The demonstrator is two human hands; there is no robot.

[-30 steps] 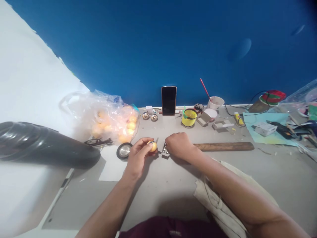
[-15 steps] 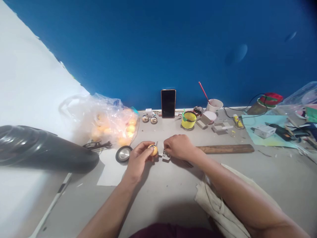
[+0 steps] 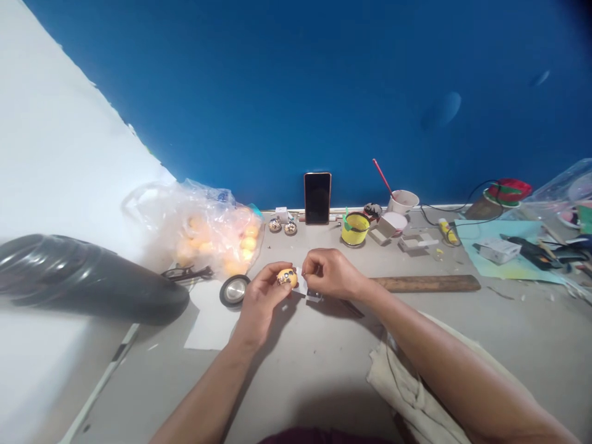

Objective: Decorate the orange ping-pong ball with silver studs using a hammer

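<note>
My left hand (image 3: 263,302) is closed round a small yellow-orange ball (image 3: 287,277), thumb in front and fingers behind. Several shiny silver and dark pieces sit on the ball's upper side. Just right of it, my right hand (image 3: 330,274) is pinched shut, its fingertips pointing at the ball but apart from it. Whatever that pinch holds is too small to make out. Below the right fingers lies a small open box (image 3: 314,296) with shiny bits, partly hidden by the hand. A round black-rimmed metal lid (image 3: 234,290) rests beside my left hand, partly on white paper (image 3: 206,327).
Behind are a plastic bag (image 3: 208,222) of orange balls, two silver-covered balls (image 3: 290,228), a leaning phone (image 3: 317,198) and a yellow cup (image 3: 355,229). A wooden strip (image 3: 430,283) and cloth (image 3: 402,376) lie right; a dark grey cylinder (image 3: 92,277) juts in left.
The ball has turned in my left hand, so more silver pieces show. My right hand has lifted from the small box and its fingertips have come nearer the ball. The view has shifted slightly.
</note>
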